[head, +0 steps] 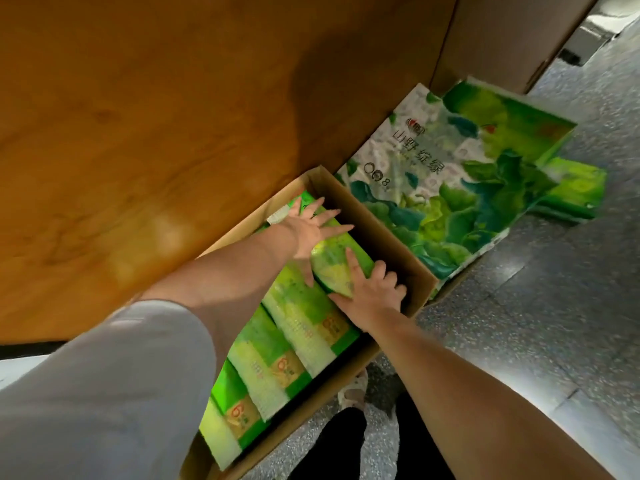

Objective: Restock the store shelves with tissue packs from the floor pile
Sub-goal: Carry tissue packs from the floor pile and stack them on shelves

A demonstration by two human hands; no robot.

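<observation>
Hands both on the top tissue pack [341,263] in the cardboard box [391,233]; my left hand [311,230] lies flat with fingers spread over its far end, my right hand [372,287] curls round its near end; the pack's long axis runs away from me, between the two hands, so neither is clearly nearer; more packs [277,355] fill the box beside it, printed with a "6"; the big pack [446,188] on the floor [554,306] reads "山野" and "8", the rest too blurred.
</observation>
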